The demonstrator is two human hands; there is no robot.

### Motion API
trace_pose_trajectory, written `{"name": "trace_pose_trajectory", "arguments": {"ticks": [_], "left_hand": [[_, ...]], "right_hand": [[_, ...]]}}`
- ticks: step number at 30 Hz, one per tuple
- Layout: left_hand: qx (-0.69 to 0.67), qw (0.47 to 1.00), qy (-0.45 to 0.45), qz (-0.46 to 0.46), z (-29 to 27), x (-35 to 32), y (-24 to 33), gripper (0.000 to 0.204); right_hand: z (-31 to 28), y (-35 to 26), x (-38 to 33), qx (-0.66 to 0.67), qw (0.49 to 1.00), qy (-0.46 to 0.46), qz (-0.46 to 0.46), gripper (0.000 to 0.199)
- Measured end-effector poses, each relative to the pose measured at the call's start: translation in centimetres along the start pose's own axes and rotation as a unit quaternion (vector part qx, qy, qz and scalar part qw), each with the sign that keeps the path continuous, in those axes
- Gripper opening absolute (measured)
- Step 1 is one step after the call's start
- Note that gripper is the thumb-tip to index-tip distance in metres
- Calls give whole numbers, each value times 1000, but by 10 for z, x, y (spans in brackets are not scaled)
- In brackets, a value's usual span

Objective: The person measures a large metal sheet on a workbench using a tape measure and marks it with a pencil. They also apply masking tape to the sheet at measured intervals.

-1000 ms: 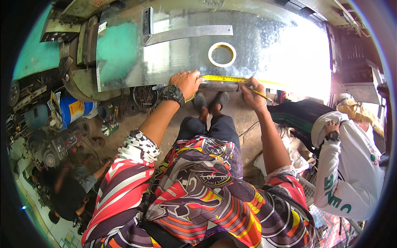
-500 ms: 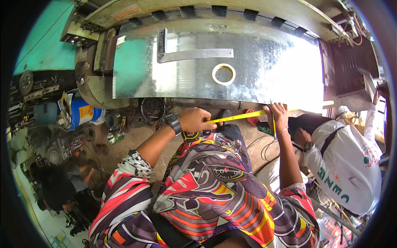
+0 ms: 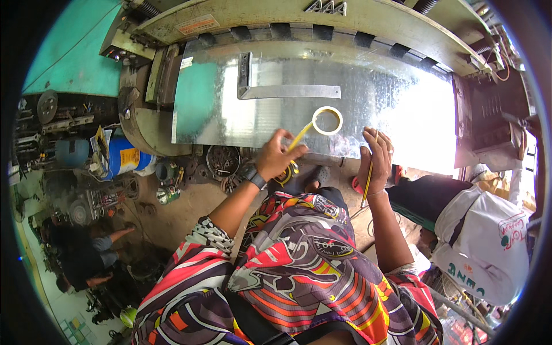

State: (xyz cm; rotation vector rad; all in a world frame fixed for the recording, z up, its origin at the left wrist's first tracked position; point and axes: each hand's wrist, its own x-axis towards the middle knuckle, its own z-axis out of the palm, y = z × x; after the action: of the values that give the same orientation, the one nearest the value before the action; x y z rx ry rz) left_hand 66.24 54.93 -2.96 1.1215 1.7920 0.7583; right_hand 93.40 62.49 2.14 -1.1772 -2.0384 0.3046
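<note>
A: Note: your left hand (image 3: 278, 156) grips the tape measure (image 3: 286, 171) at the metal sheet's (image 3: 368, 115) near edge, its yellow blade (image 3: 301, 135) running toward 1 o'clock to the tape roll (image 3: 327, 121).

B: Right hand (image 3: 375, 163)?

A: Closed on a pencil (image 3: 367, 181), at 3 o'clock from the left. Risk, as I judge it: blade unhooked, so it could snap back or skew your mark.

B: Change?

A: Half a second ago the blade spanned both hands along the edge; now it's angled onto the sheet.

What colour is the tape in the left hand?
Yellow. The tape runs up from the left hand in the head view.
</note>
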Motion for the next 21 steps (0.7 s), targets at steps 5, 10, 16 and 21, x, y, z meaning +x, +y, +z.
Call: {"name": "trace_pose_trajectory", "arguments": {"ticks": [5, 10, 16, 21], "left_hand": [[116, 986, 111, -47, -58, 62, -25, 81], [258, 965, 1, 46, -72, 133, -37, 66], [315, 924, 71, 204, -77, 155, -64, 48], [-175, 967, -163, 90, -52, 81, 23, 67]], "right_hand": [[59, 26, -26, -26, 990, -125, 54, 38], [116, 42, -12, -162, 964, -211, -20, 35], [86, -2, -5, 171, 927, -114, 315, 26], [39, -60, -57, 364, 851, 4, 380, 30]]}}
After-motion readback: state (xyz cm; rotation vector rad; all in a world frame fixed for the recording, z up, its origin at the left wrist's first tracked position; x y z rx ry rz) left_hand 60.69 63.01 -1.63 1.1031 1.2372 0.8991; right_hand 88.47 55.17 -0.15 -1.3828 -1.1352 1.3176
